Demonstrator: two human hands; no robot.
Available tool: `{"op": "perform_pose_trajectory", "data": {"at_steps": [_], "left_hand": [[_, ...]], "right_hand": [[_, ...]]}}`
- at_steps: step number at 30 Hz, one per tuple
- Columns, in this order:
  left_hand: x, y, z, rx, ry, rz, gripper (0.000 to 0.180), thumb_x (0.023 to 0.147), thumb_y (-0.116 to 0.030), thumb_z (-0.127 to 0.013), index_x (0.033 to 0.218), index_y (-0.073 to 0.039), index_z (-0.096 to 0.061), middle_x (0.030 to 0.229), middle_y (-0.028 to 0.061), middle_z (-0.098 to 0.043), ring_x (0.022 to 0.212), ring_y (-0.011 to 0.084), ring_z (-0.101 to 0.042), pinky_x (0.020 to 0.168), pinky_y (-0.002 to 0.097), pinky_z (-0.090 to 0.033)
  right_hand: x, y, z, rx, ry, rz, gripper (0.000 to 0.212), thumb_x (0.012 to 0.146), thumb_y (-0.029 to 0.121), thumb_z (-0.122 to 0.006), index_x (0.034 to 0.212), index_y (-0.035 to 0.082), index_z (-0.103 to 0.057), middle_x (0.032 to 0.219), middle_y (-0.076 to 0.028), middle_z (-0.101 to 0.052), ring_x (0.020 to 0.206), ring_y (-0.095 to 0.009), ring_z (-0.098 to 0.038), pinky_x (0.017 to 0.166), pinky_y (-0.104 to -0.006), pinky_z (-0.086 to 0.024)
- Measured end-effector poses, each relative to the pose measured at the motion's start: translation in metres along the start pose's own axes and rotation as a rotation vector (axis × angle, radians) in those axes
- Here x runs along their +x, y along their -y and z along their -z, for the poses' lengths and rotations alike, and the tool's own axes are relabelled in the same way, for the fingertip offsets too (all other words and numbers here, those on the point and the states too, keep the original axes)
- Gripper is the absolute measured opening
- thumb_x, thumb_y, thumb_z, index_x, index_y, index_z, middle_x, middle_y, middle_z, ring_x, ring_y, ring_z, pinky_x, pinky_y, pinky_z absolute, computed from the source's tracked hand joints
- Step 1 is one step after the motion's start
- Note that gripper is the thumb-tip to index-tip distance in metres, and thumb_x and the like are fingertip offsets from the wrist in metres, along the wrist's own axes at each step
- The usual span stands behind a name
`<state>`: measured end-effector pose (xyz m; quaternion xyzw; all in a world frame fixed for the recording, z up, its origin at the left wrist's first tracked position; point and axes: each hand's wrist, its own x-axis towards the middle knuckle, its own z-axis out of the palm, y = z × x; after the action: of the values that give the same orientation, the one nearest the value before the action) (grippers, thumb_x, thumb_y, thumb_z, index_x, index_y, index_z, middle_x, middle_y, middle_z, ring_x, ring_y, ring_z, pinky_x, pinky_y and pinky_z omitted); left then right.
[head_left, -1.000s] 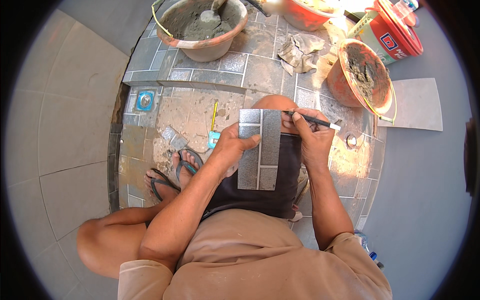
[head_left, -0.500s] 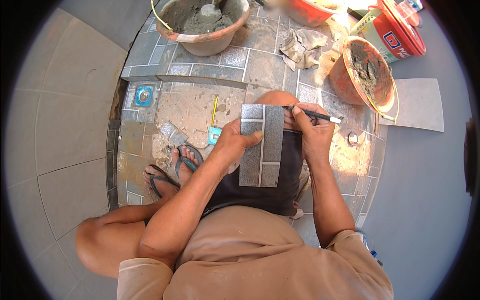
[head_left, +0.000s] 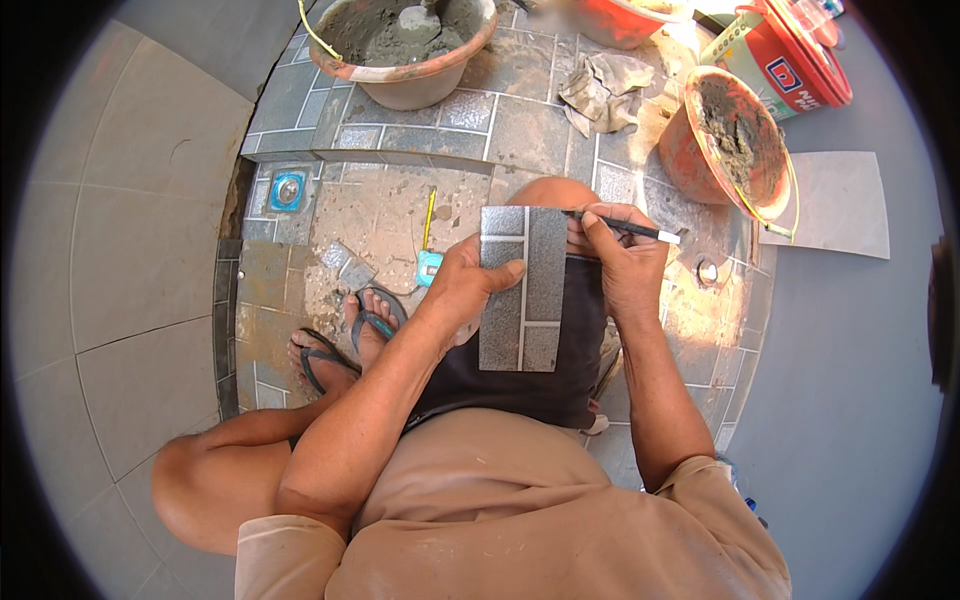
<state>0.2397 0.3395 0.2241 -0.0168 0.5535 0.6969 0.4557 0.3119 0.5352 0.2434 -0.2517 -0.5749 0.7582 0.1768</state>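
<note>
Left hand (head_left: 462, 285): closed on the left edge of the tile (head_left: 540, 292), thumb flat across its face
Tile: center of the frame, held above the dark shorts (head_left: 455, 390), gray with pale lines
Right hand (head_left: 630, 265): fingers pinched around a black pen (head_left: 642, 231) with a white end, right of center
Pen tip: by the tile's upper right corner; cannot tell if touching
Tape measure (head_left: 429, 268): on the floor, left of center
Basin (head_left: 412, 90): upper left, holding mortar
Cloth (head_left: 603, 92): crumpled, upper right
</note>
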Motion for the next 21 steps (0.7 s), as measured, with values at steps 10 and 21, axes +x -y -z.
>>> {"op": "perform_pose_trajectory", "data": {"at_steps": [10,21], "left_hand": [[0.004,0.006,0.003,-0.034,0.015,-0.022,0.037,0.099,0.005,-0.062,0.136,0.003,-0.061,0.124,0.0125,-0.072,0.111,0.0190,-0.069,0.103,0.0345,-0.052],[0.002,0.005,0.002,-0.023,0.010,-0.026,0.035,0.100,0.005,-0.062,0.135,0.003,-0.061,0.124,0.0127,-0.072,0.111,0.0192,-0.069,0.102,0.0347,-0.053]], "right_hand": [[-0.008,-0.009,0.007,-0.049,0.016,0.057,0.009,0.098,0.000,-0.071,0.106,-0.005,-0.069,0.098,-0.014,-0.076,0.088,-0.018,-0.076,0.082,-0.0297,-0.064],[-0.022,-0.007,0.012,-0.168,0.046,0.060,0.008,0.100,0.000,-0.070,0.105,-0.006,-0.069,0.097,-0.014,-0.076,0.089,-0.019,-0.076,0.079,-0.0309,-0.064]]}}
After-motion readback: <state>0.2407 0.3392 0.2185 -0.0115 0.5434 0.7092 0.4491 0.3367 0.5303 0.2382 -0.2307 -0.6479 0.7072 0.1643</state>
